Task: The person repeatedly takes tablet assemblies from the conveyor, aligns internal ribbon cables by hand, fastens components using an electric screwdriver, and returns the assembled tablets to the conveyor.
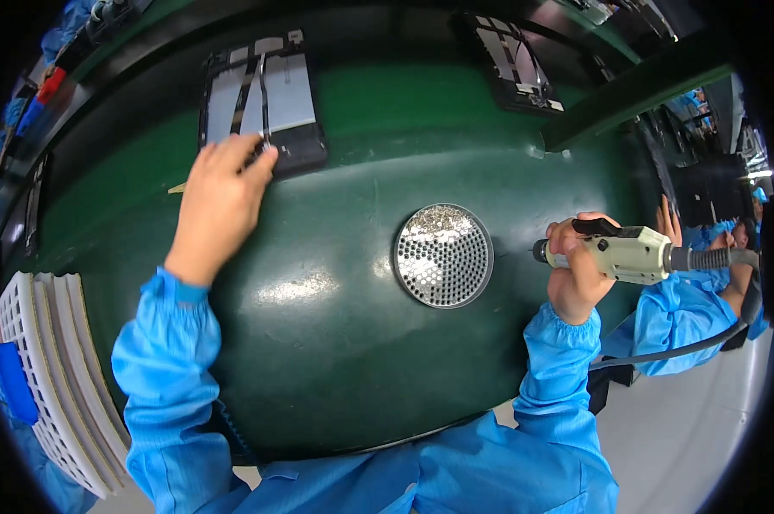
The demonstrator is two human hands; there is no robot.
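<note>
We are looking down at a green belt (pixel 335 325) that is curving across the view; our left hand (pixel 218 206) is reaching up to a flat open device (pixel 262 103) lying on the belt, and its fingertips are touching the near edge of the device; the fingers are spread loosely and are not gripping anything; the device is showing a pale inside with dark strips running along it, inside a dark frame.

Our right hand (pixel 578 270) is squeezing tight around a pale driver (pixel 628 253) with a black trigger on top; the driver is lying sideways, with its tip pointing left toward a round tray (pixel 443 255); the tip is sitting just beside the tray's right rim, but we cannot tell if it is touching; a grey hose is running off the back of the driver to the right.

The tray is resting on the belt between our two hands; it is shiny and full of small holes, and tiny silver screws are piling up in its top part.

A second device (pixel 517 64) is lying farther along the belt, well apart from the first; a stack of white grids (pixel 57 385) is leaning at the left edge; another person in a blue sleeve (pixel 678 321) is working at the right.
</note>
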